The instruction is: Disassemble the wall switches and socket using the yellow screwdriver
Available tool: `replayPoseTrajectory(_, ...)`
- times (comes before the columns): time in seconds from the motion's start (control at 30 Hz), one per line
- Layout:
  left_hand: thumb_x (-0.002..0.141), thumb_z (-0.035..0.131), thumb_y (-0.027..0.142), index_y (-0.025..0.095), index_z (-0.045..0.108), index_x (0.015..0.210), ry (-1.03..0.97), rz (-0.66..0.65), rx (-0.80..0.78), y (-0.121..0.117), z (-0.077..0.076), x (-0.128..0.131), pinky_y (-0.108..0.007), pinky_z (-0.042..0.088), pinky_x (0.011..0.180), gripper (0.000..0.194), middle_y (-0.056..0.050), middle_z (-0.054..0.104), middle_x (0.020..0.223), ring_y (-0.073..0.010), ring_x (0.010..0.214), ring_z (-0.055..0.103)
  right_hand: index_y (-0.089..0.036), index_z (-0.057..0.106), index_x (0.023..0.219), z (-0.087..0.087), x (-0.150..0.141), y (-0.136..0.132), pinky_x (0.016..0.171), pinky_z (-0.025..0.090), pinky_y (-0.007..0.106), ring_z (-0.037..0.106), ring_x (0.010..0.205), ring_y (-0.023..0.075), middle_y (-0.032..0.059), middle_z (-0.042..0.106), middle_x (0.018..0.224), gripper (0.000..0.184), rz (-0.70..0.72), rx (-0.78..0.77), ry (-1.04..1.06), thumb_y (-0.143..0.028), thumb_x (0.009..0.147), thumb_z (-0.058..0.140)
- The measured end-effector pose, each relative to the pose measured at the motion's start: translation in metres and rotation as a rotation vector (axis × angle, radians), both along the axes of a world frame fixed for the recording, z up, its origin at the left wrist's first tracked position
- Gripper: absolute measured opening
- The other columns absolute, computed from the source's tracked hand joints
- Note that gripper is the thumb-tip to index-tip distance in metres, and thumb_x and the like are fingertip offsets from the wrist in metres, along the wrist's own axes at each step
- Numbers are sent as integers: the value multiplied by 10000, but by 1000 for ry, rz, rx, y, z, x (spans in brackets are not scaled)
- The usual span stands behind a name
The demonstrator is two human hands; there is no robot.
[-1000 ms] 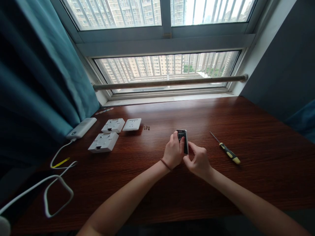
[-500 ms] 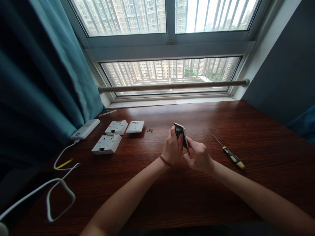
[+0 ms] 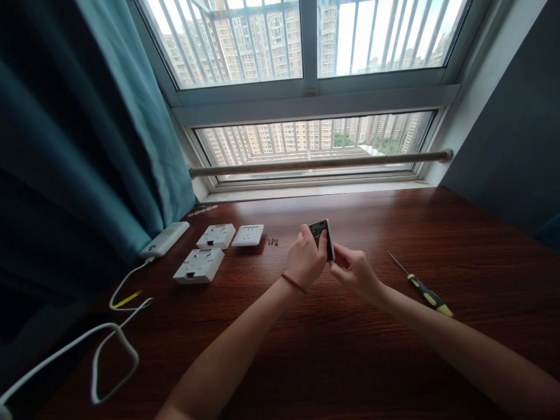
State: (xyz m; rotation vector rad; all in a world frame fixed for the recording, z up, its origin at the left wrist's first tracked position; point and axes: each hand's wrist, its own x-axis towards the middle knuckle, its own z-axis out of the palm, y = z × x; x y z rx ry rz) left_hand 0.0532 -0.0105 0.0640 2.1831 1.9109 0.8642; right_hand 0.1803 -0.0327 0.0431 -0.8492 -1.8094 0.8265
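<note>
My left hand [image 3: 306, 256] is closed around a wall socket panel [image 3: 322, 233], its thumb across the black back. The panel is held up on edge above the table, its white rim facing right. At the panel's lower right edge, my right hand [image 3: 355, 269] pinches with thumb and fingertips; any small part between them is hidden. A second white socket panel [image 3: 248, 235] lies face up to the left, with several small screws [image 3: 272, 242] beside it. To the right rests a screwdriver [image 3: 431, 296] with a black and yellow handle.
Two white mounting boxes [image 3: 199, 266] stand on the left of the wooden table [image 3: 332, 350]. Behind them are a white power strip [image 3: 165, 239] with a looping white cable [image 3: 116, 326] and a blue curtain [image 3: 144, 134]. A rail [image 3: 319, 165] crosses the window at the back.
The held panel has tilted and turned in my hands, its black back showing again now. My right fingers have shifted slightly along its lower edge. The whole view has moved, so everything appears lower.
</note>
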Motion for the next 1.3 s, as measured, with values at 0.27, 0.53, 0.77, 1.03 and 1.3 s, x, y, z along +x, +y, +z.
replayPoseTrajectory(0.27,853,170,515,121,394,969,88,26,-34,7,-3,10,-290,383,539,467,-147,603,843,-251,705,614,-135,565,831,-3,8,3,668,463,259,526,643,132,0,569,692,189,-45,-99,26,-99,697,436)
replayPoseTrajectory(0.53,870,175,451,135,401,984,100,-25,-32,2,-11,13,-298,404,540,405,-143,580,821,-242,672,600,-133,551,770,-9,5,-4,493,365,195,461,552,104,4,576,670,139,-207,-60,-95,-98,693,441)
replayPoseTrajectory(0.77,876,174,435,139,400,980,53,-106,-21,3,-15,12,-301,419,573,386,-123,568,801,-227,684,587,-129,562,796,-13,6,-7,447,310,200,375,472,84,-22,506,575,174,-264,37,-134,-88,683,437)
replayPoseTrajectory(1.03,887,158,415,161,397,942,-43,-165,23,7,-10,6,-288,427,602,354,-83,554,801,-196,690,574,-137,573,932,-1,11,0,698,493,282,609,730,169,55,644,827,269,-126,-15,-12,-109,682,476)
replayPoseTrajectory(1.3,879,211,410,144,385,1045,85,-172,84,1,-2,8,-285,428,580,360,-98,531,871,-202,702,582,-126,615,863,18,21,12,665,499,277,611,739,177,34,660,784,205,35,-188,38,-141,711,478)
